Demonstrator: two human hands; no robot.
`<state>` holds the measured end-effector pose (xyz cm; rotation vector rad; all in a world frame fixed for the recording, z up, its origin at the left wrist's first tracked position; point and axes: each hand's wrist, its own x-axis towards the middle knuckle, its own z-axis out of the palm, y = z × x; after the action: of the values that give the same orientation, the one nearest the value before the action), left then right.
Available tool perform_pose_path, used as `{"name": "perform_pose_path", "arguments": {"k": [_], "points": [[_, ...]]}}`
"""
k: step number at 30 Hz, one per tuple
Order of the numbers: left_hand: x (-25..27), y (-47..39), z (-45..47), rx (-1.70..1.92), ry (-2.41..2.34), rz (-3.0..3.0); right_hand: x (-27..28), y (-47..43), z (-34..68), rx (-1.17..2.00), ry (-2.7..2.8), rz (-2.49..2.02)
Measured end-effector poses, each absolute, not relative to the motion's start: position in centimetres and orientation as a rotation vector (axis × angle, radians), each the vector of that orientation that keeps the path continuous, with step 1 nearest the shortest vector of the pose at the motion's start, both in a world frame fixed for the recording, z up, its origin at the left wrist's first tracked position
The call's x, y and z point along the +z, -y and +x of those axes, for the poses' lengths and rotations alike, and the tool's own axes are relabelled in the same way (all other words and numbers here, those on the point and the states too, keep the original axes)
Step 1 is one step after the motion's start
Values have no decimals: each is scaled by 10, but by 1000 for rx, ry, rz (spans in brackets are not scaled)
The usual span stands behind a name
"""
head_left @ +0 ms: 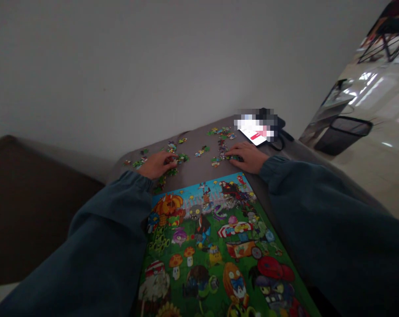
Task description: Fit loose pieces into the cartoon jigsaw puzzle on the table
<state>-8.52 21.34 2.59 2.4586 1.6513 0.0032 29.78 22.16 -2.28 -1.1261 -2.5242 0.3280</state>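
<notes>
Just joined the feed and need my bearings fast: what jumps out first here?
The bright cartoon puzzle fills the near middle of the grey table, between two blue sleeves. Beyond it both hands rest among loose pieces: the left hand on a cluster at the far left, the right hand on pieces at the far right. A lit phone lies just past the right hand.

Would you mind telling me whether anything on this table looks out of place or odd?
Nothing stands out. Loose puzzle pieces lie scattered beyond the puzzle picture, under the left hand and right hand; a phone sits at the far corner.
</notes>
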Motion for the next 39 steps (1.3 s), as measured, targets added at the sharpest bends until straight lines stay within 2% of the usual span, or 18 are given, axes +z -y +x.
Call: {"name": "perform_pose_path", "arguments": {"k": [14,20,29,35,39], "points": [[40,-196,-99,131,-1718,2392,-22,-223,298,311,2558,-1128],[33,-192,-95,29,-1537,2367,-23,-223,298,302,2545,-1110],[40,-185,-93,0,-1519,2285,-25,-224,300,281,2534,-1080],[83,-130,-91,105,-1491,2197,-27,-225,305,228,2556,-1026],[96,-67,-95,36,-1345,2070,-31,-226,307,201,2541,-1014]]}}
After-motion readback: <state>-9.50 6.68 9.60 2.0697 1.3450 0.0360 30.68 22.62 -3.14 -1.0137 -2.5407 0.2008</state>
